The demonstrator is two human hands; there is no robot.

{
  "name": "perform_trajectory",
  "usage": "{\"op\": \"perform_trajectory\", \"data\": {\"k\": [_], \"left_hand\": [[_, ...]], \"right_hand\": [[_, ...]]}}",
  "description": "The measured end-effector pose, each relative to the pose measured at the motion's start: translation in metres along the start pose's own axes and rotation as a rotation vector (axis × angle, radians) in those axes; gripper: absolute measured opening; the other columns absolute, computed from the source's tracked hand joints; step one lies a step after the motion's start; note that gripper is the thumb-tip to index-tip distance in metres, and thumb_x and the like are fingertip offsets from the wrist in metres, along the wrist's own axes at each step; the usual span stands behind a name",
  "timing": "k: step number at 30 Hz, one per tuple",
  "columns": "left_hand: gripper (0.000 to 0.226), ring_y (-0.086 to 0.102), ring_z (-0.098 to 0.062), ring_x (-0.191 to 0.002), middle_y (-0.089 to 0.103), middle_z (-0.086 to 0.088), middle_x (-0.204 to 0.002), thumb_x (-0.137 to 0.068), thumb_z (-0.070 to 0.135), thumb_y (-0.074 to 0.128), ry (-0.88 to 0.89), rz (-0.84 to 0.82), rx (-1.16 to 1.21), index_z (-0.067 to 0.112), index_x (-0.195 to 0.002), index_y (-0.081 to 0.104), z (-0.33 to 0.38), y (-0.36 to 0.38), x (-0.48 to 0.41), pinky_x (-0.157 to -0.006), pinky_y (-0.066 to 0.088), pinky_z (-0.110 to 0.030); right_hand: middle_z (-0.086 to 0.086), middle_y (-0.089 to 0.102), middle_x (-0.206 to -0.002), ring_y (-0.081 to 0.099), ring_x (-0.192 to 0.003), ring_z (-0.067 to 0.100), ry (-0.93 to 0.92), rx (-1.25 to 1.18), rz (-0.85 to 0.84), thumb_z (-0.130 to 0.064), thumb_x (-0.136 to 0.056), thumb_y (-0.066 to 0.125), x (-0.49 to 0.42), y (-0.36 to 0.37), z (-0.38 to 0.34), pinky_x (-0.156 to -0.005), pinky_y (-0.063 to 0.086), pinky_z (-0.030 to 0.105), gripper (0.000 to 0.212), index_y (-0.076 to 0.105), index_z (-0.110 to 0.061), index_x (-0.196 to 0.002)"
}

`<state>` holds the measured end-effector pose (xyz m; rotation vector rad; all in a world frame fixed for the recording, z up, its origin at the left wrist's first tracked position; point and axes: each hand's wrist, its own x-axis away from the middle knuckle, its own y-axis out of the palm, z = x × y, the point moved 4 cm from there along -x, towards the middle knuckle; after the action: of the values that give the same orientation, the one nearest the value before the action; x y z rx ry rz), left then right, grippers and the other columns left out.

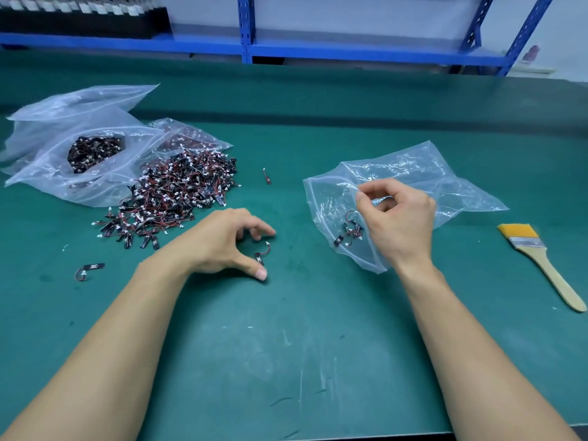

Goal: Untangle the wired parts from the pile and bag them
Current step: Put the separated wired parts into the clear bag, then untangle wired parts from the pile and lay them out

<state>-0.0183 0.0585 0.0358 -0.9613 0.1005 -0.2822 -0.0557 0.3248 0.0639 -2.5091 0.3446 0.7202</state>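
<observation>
if the left hand (222,243), arched with thumb and fingers apart over a loose wired part (259,258) on the green mat (286,345), catches only its thin red lead, the stiff black tab may swing loose. the right hand (399,218) pinches the slick, crinkly clear zip bag (413,173) at its mouth; that film could slip shut. the tangled pile (178,192) lies well left.

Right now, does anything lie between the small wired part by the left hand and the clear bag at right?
Nothing visible does. Only bare green mat separates the black wired part from the clear plastic bag, whose edge the right hand pinches.
</observation>
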Motion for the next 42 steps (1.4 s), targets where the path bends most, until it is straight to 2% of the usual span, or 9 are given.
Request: {"op": "perform_trajectory", "data": {"k": [5,9,15,18,22,28,35,38,42], "left_hand": [[0.034,0.05,-0.005,-0.066,0.066,0.011,-0.077,-0.064,0.03,0.091,-0.012,0.045,0.107,0.032,-0.096,0.078,-0.007,0.003,-0.003,-0.066,0.043,-0.024],[0.016,0.051,-0.003,-0.064,0.064,0.009,-0.073,-0.075,0.03,0.086,0.029,0.074,0.022,0.036,-0.074,0.071,-0.005,0.007,-0.007,-0.06,0.04,-0.023],[0.013,0.049,0.005,-0.066,0.055,0.018,-0.069,-0.083,0.03,0.079,0.171,0.335,0.074,0.027,-0.078,0.067,0.045,0.031,-0.027,-0.06,0.031,-0.011],[0.008,0.05,0.006,-0.071,0.059,0.021,-0.076,-0.085,0.03,0.077,0.226,0.451,0.056,0.027,-0.089,0.071,0.077,0.042,-0.046,-0.068,0.04,-0.019],[0.041,0.059,-0.015,-0.099,0.069,0.011,-0.111,-0.09,0.017,0.07,0.243,0.411,-0.048,0.022,-0.13,0.062,0.079,0.052,-0.053,-0.091,0.046,-0.032],[0.024,0.047,-0.015,-0.101,0.062,0.011,-0.097,-0.095,0.048,0.055,0.364,0.3,-0.377,0.027,-0.098,0.064,0.083,0.062,-0.052,-0.09,0.036,-0.033],[0.043,0.024,-0.014,-0.145,0.04,0.005,-0.152,-0.102,0.03,0.043,0.483,0.147,-0.388,0.021,-0.145,0.043,0.098,0.087,-0.058,-0.124,0.007,-0.043],[0.045,0.024,-0.015,-0.147,0.036,0.004,-0.157,-0.105,0.026,0.04,0.463,0.133,-0.322,0.02,-0.149,0.04,0.09,0.079,-0.052,-0.124,0.01,-0.039],[0.034,0.038,-0.018,-0.141,0.051,0.003,-0.147,-0.103,0.025,0.047,0.437,0.145,-0.293,0.018,-0.132,0.062,0.074,0.066,-0.041,-0.118,0.025,-0.035]], "right_hand": [[-0.024,0.069,-0.073,0.058,-0.053,0.003,0.031,-0.013,-0.009,-0.021,-0.083,0.074,-0.002,-0.001,0.003,-0.062,0.042,0.01,0.009,0.073,-0.029,-0.079],[-0.025,0.069,-0.074,0.058,-0.052,0.002,0.04,-0.008,-0.007,-0.02,-0.083,0.074,-0.003,-0.003,0.005,-0.062,0.041,0.008,0.011,0.072,-0.03,-0.078],[-0.025,0.069,-0.073,0.057,-0.051,0.003,0.031,-0.017,-0.033,-0.02,-0.083,0.074,-0.002,0.0,0.005,-0.062,0.045,0.013,0.008,0.074,-0.028,-0.08],[-0.025,0.069,-0.073,0.057,-0.05,0.003,0.015,-0.032,-0.034,-0.021,-0.082,0.074,-0.002,0.001,0.004,-0.061,0.043,0.013,0.008,0.073,-0.028,-0.08],[-0.028,0.066,-0.069,0.057,-0.05,0.004,0.008,-0.04,-0.033,-0.022,-0.082,0.074,-0.002,0.002,0.005,-0.06,0.043,0.013,0.011,0.072,-0.032,-0.079],[-0.028,0.065,-0.066,0.057,-0.049,0.004,-0.001,-0.049,-0.046,-0.023,-0.081,0.073,-0.001,0.005,0.004,-0.058,0.041,0.01,0.014,0.068,-0.035,-0.075],[-0.022,0.069,-0.072,0.06,-0.054,0.007,0.027,-0.071,-0.031,-0.029,-0.076,0.067,-0.001,0.003,0.003,-0.06,0.047,0.02,0.006,0.068,-0.033,-0.072],[-0.023,0.067,-0.074,0.058,-0.056,0.008,0.044,-0.025,-0.079,-0.035,-0.073,0.06,-0.001,0.004,0.006,-0.061,0.047,0.022,0.01,0.067,-0.034,-0.079],[-0.022,0.064,-0.075,0.057,-0.069,0.009,0.054,0.18,-0.265,-0.03,-0.075,0.059,0.0,0.008,0.011,-0.074,0.052,0.034,0.028,0.07,-0.039,-0.099]]}}
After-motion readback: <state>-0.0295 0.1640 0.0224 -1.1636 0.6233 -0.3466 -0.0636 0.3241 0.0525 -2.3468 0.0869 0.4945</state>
